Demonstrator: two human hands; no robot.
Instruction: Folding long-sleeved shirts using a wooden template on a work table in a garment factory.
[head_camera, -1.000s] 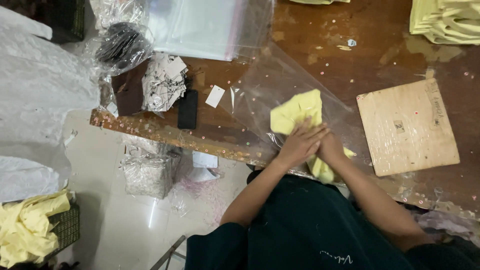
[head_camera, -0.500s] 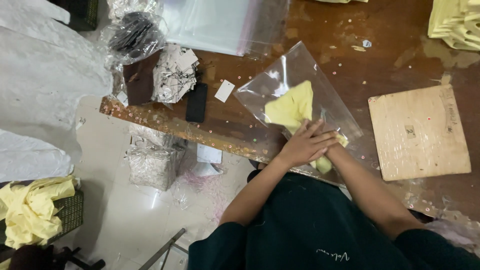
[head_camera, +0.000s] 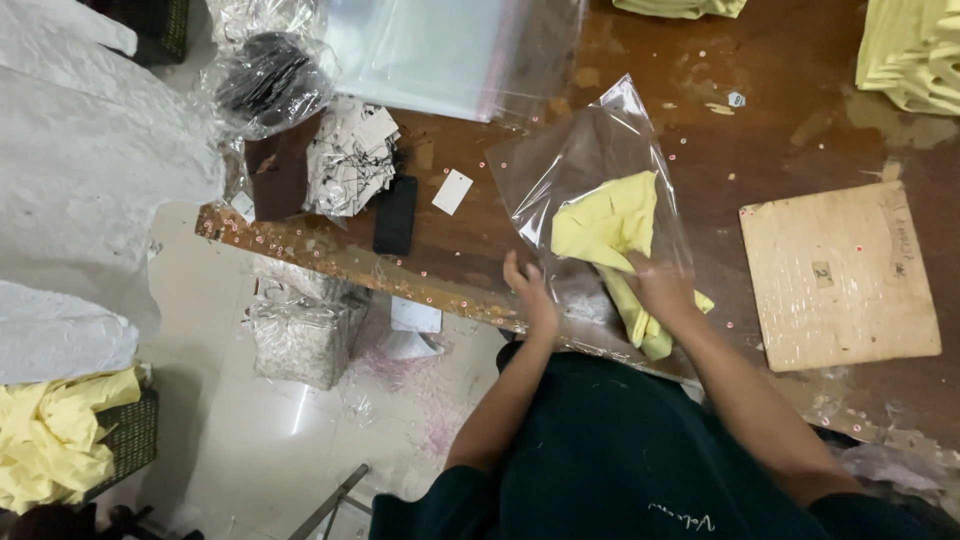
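A folded yellow garment lies partly inside a clear plastic bag on the brown wooden table. My left hand grips the bag's near left edge at the table's front. My right hand rests on the garment's lower part, pressing it at the bag's mouth. A strip of the yellow cloth hangs out below my right hand.
A plywood board lies to the right. A black phone, a white tag, a bundle of tags and a stack of clear bags sit to the left. Yellow garments are stacked at the far right.
My hands, which were together on the garment, have spread apart: the left went to the bag's edge, the right stayed on the cloth. The view shifted slightly.
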